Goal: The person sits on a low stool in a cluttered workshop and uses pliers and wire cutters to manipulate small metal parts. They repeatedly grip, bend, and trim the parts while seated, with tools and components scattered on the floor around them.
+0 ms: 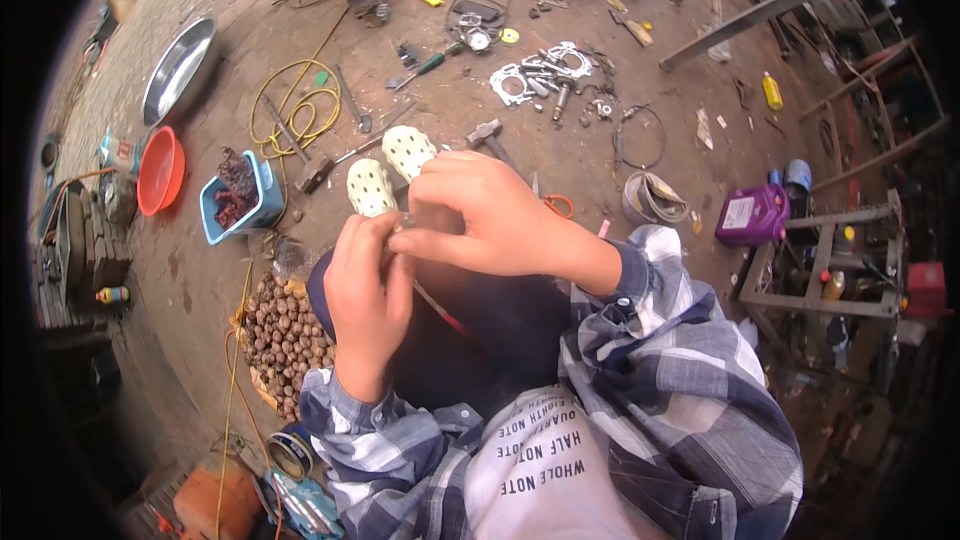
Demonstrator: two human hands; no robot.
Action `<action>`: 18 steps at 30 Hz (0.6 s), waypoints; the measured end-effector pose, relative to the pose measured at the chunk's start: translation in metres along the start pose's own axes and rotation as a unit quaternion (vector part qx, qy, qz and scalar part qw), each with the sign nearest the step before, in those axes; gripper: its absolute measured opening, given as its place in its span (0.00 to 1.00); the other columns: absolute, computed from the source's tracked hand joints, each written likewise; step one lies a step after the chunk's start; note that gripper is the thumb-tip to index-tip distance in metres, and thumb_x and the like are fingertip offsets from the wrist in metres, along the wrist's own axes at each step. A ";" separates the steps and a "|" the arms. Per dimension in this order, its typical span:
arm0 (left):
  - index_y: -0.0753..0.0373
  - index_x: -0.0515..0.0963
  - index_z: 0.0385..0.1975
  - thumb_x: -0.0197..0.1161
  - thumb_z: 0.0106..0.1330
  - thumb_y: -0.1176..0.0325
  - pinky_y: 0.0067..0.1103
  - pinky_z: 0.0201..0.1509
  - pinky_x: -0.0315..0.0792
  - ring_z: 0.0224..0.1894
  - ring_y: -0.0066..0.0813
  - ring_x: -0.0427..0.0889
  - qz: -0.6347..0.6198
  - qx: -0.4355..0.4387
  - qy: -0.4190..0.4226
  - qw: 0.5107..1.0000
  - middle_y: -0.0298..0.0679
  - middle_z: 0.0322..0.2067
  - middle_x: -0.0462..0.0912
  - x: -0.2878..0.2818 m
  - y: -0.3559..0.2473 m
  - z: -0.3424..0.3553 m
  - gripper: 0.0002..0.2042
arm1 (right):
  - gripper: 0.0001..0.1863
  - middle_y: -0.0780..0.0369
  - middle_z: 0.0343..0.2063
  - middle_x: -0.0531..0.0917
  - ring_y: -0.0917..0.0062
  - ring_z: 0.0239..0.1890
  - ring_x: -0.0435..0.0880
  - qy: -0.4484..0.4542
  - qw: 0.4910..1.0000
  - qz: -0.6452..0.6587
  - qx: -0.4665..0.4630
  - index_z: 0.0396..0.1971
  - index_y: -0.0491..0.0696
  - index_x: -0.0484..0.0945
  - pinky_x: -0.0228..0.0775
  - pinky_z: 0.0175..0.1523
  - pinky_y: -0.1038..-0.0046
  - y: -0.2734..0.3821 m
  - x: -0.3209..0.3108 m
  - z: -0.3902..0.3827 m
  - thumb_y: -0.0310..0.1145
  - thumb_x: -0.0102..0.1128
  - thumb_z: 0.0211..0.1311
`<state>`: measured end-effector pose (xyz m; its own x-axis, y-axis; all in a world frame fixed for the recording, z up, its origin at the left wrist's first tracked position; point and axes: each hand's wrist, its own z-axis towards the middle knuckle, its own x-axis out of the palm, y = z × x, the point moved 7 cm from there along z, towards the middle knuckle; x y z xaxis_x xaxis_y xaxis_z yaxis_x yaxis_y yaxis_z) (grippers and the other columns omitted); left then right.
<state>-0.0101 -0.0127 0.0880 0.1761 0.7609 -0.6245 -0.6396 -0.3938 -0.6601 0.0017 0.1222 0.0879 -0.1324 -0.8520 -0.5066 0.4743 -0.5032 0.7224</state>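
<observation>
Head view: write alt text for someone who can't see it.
A person's left hand and right hand are close together over dark trousers; anything between them is too small to tell. To the left are piled walnuts, a blue tub and a red basin; ahead, a hammer lies on the cluttered floor.

Plaid shirt [670,370] (blue-white) | printed white tee [550,500] | dark trousers [525,325] | holed cream clogs [408,150]

We found round brown walnuts [285,337] left of our bare left hand [364,270], blue rectangular plastic tub [268,185] beyond, boxy purple plastic jug [757,218] far right.
</observation>
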 end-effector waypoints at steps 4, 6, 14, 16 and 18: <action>0.69 0.74 0.38 0.61 0.63 0.76 0.20 0.30 0.67 0.26 0.27 0.71 -0.047 -0.066 0.000 0.997 0.39 0.27 0.71 0.011 0.025 0.012 0.06 | 0.19 0.60 0.20 0.76 0.64 0.27 0.76 -0.002 0.989 -0.024 0.148 0.20 0.46 0.73 0.67 0.35 0.65 -0.002 -0.042 -0.032 0.46 0.63 0.57; 0.69 0.74 0.38 0.61 0.64 0.76 0.16 0.33 0.67 0.29 0.20 0.72 -0.066 -0.122 -0.006 0.990 0.36 0.29 0.73 0.003 0.044 0.012 0.06 | 0.16 0.61 0.22 0.77 0.65 0.30 0.79 0.133 0.981 -0.120 0.073 0.24 0.46 0.76 0.70 0.36 0.66 0.037 -0.037 -0.044 0.45 0.62 0.57; 0.68 0.76 0.41 0.60 0.68 0.73 0.13 0.41 0.68 0.36 0.14 0.74 -0.110 -0.244 -0.033 0.963 0.30 0.34 0.78 0.014 0.092 0.038 0.07 | 0.09 0.68 0.18 0.69 0.80 0.20 0.72 0.330 0.924 -0.156 -0.119 0.19 0.46 0.72 0.60 0.20 0.81 0.130 -0.019 -0.064 0.35 0.59 0.40; 0.67 0.77 0.41 0.60 0.68 0.72 0.10 0.32 0.61 0.29 0.11 0.69 -0.101 -0.249 -0.051 0.962 0.27 0.29 0.75 0.010 0.095 0.039 0.07 | 0.09 0.68 0.18 0.68 0.80 0.20 0.72 0.324 0.926 -0.150 -0.124 0.19 0.46 0.72 0.61 0.20 0.81 0.127 -0.016 -0.062 0.35 0.59 0.41; 0.66 0.77 0.41 0.60 0.68 0.72 0.09 0.27 0.56 0.25 0.08 0.65 -0.097 -0.270 -0.059 0.956 0.25 0.26 0.72 0.004 0.092 0.042 0.06 | 0.09 0.68 0.18 0.68 0.80 0.20 0.72 0.324 0.927 -0.142 -0.126 0.19 0.46 0.72 0.61 0.20 0.81 0.126 -0.013 -0.059 0.35 0.59 0.41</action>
<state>-0.0995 -0.0247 0.0421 0.1453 0.8868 -0.4387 -0.1190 -0.4245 -0.8976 0.1148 0.0783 0.1575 0.2287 -0.3831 -0.8949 0.7001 -0.5740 0.4246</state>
